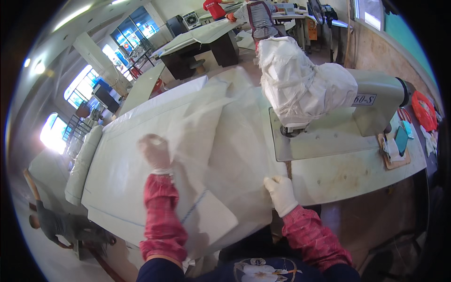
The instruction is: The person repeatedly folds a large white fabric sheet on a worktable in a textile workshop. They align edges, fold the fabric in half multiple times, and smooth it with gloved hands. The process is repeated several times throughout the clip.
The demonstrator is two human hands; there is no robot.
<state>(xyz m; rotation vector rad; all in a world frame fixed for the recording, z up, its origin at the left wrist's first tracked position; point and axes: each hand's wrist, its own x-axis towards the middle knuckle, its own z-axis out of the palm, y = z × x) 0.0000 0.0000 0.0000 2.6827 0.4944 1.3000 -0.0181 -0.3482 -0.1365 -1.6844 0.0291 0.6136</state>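
A large white sheet (237, 141), thin and partly see-through, lies in overlapping layers across the work table before me; its raised part is blurred. One folded-over corner bears a blue dashed stripe (194, 206). My left hand (155, 151), in a white glove, is over the sheet's left part, smeared by motion, so its grip is unclear. At the sheet's right edge my right hand (281, 193), gloved too, is closed with its fingers at that edge. Beyond it stands a sewing machine (378, 101), its head wrapped in white cloth (305, 82).
A rolled white bundle (83, 164) borders the table on the left. On the right, a teal phone-like object (401, 140) rests on a small board (393, 160) near a red plastic bag (424, 112). One person (70, 223) is at lower left; others work at far tables.
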